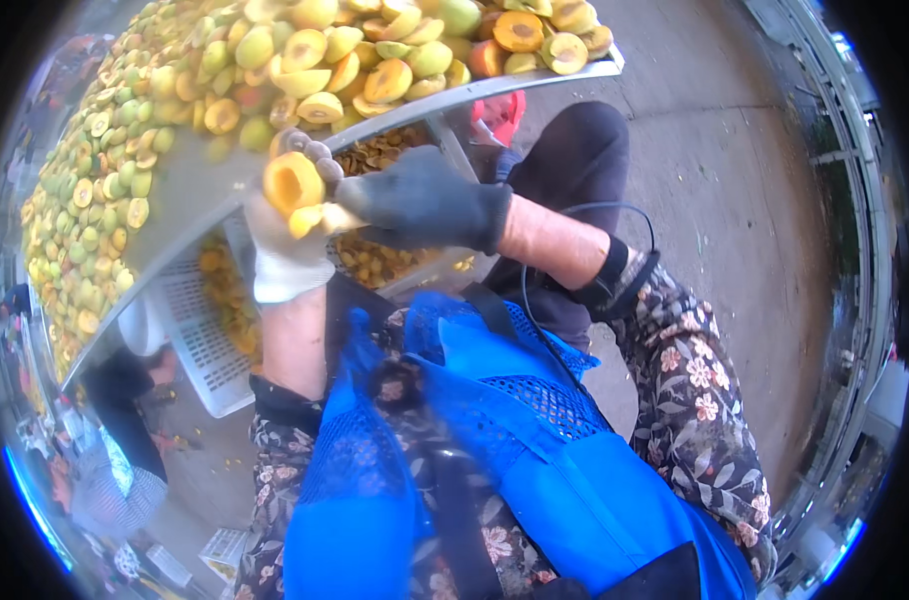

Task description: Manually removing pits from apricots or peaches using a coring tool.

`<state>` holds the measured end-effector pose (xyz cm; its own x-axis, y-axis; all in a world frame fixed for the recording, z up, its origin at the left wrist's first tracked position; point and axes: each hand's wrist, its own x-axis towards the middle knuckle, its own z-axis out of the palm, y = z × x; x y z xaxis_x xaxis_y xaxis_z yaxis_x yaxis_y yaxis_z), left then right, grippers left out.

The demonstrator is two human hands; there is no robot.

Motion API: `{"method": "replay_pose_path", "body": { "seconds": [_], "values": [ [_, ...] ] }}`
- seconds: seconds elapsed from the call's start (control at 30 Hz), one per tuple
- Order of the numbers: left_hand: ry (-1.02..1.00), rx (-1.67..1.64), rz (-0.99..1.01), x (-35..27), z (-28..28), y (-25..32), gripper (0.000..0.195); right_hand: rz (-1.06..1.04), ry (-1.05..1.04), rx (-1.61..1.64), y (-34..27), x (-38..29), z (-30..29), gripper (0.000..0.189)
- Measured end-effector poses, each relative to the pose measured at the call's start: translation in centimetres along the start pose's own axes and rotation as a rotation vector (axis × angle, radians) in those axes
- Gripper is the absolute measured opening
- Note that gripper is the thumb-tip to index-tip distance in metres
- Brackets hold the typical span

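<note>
My left hand (293, 251), in a pale glove with grey fingertips, holds a hollowed half of yellow stone fruit (292, 184), its cut face turned up. Close against it is my right hand (424, 201) in a dark grey glove, its fingers curled. A pale, blurred object (340, 218) lies between the right fingers and the fruit; I cannot tell whether it is a tool or a fingertip. A small yellow piece of flesh (304, 222) shows there too. Just beyond both hands, a metal-edged table (192, 176) bears a large heap of halved stone fruit (304, 49).
Below the table edge are a white plastic crate (199, 330) with yellow fruit pieces and a container of fruit scraps (383, 262). A black cable (612, 205) loops by my right forearm. A person (121, 397) is at the left. Concrete floor (724, 225) extends right.
</note>
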<state>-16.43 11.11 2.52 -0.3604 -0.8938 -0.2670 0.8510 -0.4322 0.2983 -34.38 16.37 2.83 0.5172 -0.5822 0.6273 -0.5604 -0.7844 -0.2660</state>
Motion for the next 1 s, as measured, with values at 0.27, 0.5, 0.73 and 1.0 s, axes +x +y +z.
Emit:
{"method": "replay_pose_path", "body": {
  "seconds": [0.27, 0.5, 0.73, 1.0],
  "values": [
    [0.182, 0.455, 0.405, -2.8, 3.0, 0.7, 0.067, 0.359, 0.053, 0.069, -0.4, -2.8, 0.1, 0.015],
    [0.292, 0.698, 0.610, -7.5, -5.8, 7.7, 0.048, 0.602, -0.434, 0.029, 2.6, -11.7, 5.1, 0.021],
    [0.610, 1.866, 0.860, -1.3, -5.7, 15.8, 0.042, 0.596, -0.440, 0.144, 2.4, -13.1, 6.8, 0.025],
    [0.355, 2.572, 0.384, 11.2, -8.5, 17.6, 0.059, 0.818, -0.541, 0.294, 0.2, -12.1, 4.7, 0.032]
  ]
}}
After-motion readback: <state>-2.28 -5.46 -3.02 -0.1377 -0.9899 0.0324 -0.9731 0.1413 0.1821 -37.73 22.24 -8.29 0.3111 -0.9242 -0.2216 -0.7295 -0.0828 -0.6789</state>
